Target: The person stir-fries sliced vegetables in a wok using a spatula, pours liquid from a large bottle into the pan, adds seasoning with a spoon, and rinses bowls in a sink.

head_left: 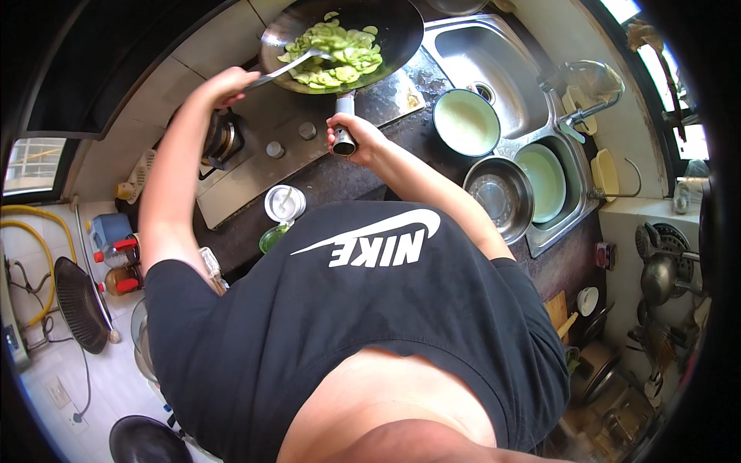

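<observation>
- The wok (pixel 390 35) is dark metal with a dull sheen.
- The spatula (pixel 297 63) is bright, polished metal.
- The wok handle (pixel 344 127) has a shiny metal end.
- The sink (pixel 505 73) is brushed steel.
- The stove top (pixel 262 162) is smooth grey metal.
- The shirt (pixel 363 324) is matt black cloth.

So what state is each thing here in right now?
Wok: on the stove, holding green slices, gripped by its handle.
Spatula: in the wok, among the slices.
Left hand: closed on the spatula.
Right hand: closed on the wok handle.
Pot: uncovered, pale liquid inside.
Steel bowl: upright, empty.
Jar: lid on.
</observation>
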`<state>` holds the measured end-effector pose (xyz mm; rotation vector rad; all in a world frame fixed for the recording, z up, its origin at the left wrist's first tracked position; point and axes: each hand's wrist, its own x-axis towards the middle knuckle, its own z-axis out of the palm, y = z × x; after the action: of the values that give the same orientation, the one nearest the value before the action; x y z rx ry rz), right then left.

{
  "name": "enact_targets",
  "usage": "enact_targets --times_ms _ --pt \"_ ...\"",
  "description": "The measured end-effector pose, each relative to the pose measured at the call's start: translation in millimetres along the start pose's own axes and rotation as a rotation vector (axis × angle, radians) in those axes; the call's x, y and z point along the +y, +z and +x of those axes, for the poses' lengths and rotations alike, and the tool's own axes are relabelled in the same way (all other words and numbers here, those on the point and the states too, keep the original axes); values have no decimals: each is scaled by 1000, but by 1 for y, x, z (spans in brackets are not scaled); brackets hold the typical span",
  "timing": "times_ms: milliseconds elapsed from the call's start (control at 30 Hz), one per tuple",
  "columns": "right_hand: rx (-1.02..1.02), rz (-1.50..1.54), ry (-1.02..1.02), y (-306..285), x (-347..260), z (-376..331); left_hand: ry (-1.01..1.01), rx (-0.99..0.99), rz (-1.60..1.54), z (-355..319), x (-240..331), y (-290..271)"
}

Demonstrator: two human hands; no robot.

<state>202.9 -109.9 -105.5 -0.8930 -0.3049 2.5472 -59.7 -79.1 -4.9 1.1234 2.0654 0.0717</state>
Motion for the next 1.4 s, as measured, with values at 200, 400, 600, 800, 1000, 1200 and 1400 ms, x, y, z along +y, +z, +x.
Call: enact_targets --times_ms 200,400,600,800,1000,1200,1400 --pt "-4 -25 -5 3 -2 -6 35 33 -347 45 47 29" --pt "-70 -10 30 -4 0 1 214 -67 -164 38 35 43" --pt "-138 -317 -78 -51 -31 -35 70 38 29 -16 2 26" --pt "727 -809 -583 -212 -128 -143 233 433 239 -39 -16 58" --pt "1396 -1134 -632 -374 -219 -168 888 364 -310 -145 122 149" --pt "1847 -1136 -530 -380 -301 -248 239 -322 -520 -60 181 307" --pt "1661 -1536 -541 -432 -338 -286 217 -221 -745 9 204 379"
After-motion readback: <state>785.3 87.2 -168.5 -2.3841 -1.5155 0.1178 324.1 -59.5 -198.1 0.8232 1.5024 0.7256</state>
